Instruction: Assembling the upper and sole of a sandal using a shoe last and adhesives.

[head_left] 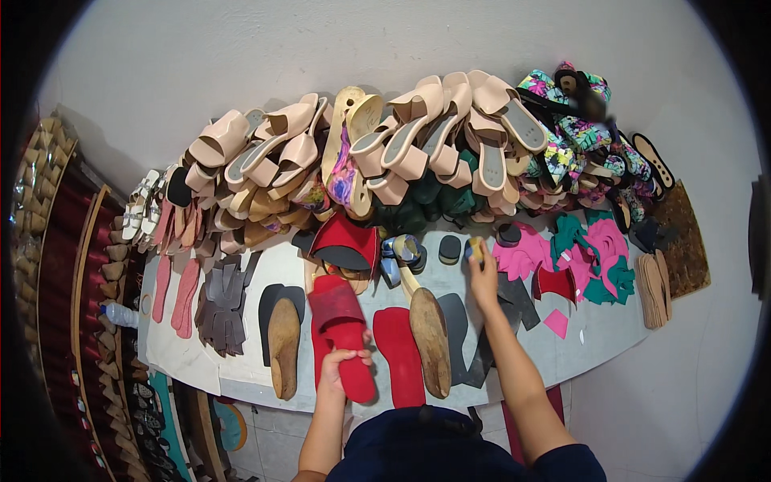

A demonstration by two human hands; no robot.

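My left hand (343,365) is wrapped round the heel end of a red slide sandal (340,321), its broad strap facing up. Under it on the table lies part of another red piece. My right hand (483,279) reaches farther forward, its fingers closed on a small yellow-and-blue block (476,248); its exact kind is too small to tell. Just left of that block stands a dark heel block (450,250), beside several blue-patterned heel pieces (401,255). Between my arms lie a red sole (397,353) and a wooden shoe last (430,341).
Heaped along the wall are beige heeled sandals (418,136) and floral ones (578,132). A second wooden last (283,349) lies left, near grey strap pieces (225,305) and pink insoles (186,297). Pink and green scraps (602,257), red uppers (556,284) and tan soles (654,289) lie right.
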